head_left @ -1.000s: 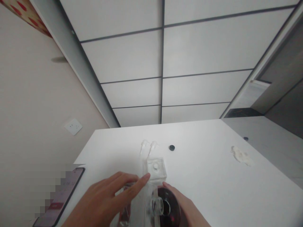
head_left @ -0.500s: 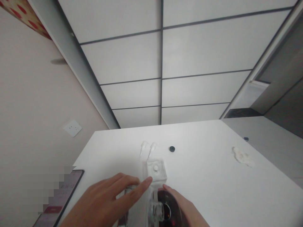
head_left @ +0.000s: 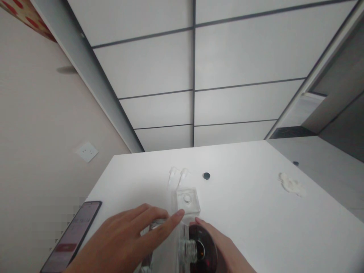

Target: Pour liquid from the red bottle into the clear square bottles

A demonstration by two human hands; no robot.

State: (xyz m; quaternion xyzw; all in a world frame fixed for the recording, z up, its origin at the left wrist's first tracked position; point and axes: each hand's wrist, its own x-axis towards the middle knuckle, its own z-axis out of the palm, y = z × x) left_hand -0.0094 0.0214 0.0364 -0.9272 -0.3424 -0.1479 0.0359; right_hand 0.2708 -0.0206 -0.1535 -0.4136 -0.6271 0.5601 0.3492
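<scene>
Near the bottom edge, my left hand (head_left: 125,237) is wrapped over a clear glass bottle (head_left: 166,250), its index finger stretched along the top. The bottle's clear threaded neck (head_left: 190,251) points right, against a dark red-brown round bottle (head_left: 206,252). My right hand (head_left: 224,242) holds the dark bottle from its right side. Just beyond my left fingertip stands a square clear glass piece (head_left: 188,201) with a round opening. Two white pieces with thin clear tubes (head_left: 182,178) lie behind it.
A small black cap (head_left: 206,176) lies on the white table (head_left: 241,182), and a crumpled white tissue (head_left: 291,184) at the right. At the left edge is a phone (head_left: 72,237). White panelled doors (head_left: 159,68) rise behind the table.
The view has shifted slightly, showing more of the phone. The dark bottle has turned or tilted a little; both hands keep nearly the same hold.
</scene>
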